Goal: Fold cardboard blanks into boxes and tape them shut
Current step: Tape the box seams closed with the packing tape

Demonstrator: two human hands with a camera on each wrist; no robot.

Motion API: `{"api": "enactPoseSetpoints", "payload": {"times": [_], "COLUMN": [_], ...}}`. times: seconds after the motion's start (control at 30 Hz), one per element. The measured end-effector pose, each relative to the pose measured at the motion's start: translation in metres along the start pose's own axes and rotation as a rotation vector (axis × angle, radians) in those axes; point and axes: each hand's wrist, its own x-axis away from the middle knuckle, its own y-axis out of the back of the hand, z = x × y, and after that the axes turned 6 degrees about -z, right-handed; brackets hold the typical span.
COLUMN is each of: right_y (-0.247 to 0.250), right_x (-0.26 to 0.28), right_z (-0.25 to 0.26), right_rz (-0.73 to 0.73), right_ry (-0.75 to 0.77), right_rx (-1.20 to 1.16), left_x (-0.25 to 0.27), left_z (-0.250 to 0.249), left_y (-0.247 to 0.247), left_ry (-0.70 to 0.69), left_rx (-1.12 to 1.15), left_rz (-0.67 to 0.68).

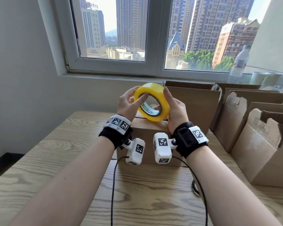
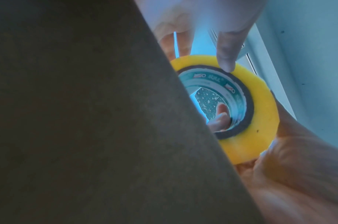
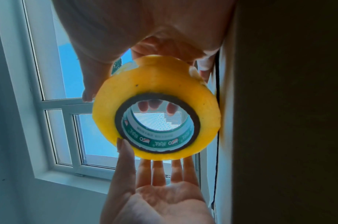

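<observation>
Yellow tape roll (image 1: 151, 101) (both hands)

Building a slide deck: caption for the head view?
Both hands hold a yellow tape roll above a closed box.

I am seeing a glossy yellow plastic tape roll (image 1: 151, 101), a matt brown cardboard box (image 1: 147, 136) and a grained pale wooden table (image 1: 64, 160).

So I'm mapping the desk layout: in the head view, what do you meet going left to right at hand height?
Left hand → yellow tape roll → right hand → open cardboard boxes standing along the table's right side.
</observation>
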Motion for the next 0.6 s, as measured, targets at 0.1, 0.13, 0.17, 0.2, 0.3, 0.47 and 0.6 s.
{"api": "enactPoseSetpoints", "payload": {"times": [0.1,0.13,0.17,0.2,0.3,0.47,0.6], "right_y": [-0.001,-0.001,-0.002,-0.002,-0.004,-0.004,-0.004], "right_x": [0.001,0.001,0.000,-0.001,-0.001,-0.005,-0.006], "right_z": [-0.001,-0.001,-0.002,-0.003,-0.004,-0.002,-0.003], "right_rz": [0.003,-0.001,-0.005,-0.006,0.007,0.005,-0.017], "right_ry": [0.004,0.011,0.020,0.032,0.055,-0.005,-0.012], "right_rx": [0.013,0.029,0.056,0.081,0.111,0.041,0.048], "left_x": [0.002,0.002,0.002,0.001,-0.002,-0.006,-0.014], "left_z": [0.000,-0.002,-0.003,-0.003,-0.001,-0.001,0.006], "left_y": [-0.001,-0.002,-0.002,-0.002,-0.003,-0.006,-0.006], "left_ry": [-0.053,-0.044,-0.025,0.002,0.055,0.145,0.212], "left_rx": [-0.026,-0.016,-0.011,-0.014,-0.045,-0.045,-0.049], "left_rz": [-0.004,0.003,0.009,0.015,0.049,-0.006,-0.005]}}
